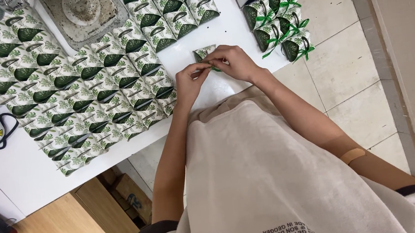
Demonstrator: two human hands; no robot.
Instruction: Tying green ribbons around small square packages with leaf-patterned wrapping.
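Fingers of both hands are pinching at one small leaf-printed paper box [205, 53] resting on the white worktop [219, 29], the left hand [190, 80] and right hand [235, 62] closing on a thin green ribbon [215, 68] at its front edge. It is looking light and thin-walled, likely crushing under a hard squeeze, so gripping gently by its folded corners is seeming wisest, while unribboned boxes [94, 97] are lying in rows alongside and ribboned ones [279, 21] to the right

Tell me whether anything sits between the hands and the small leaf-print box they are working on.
Nothing visible does. The left hand and right hand both already touch the leaf-print box on the white table.
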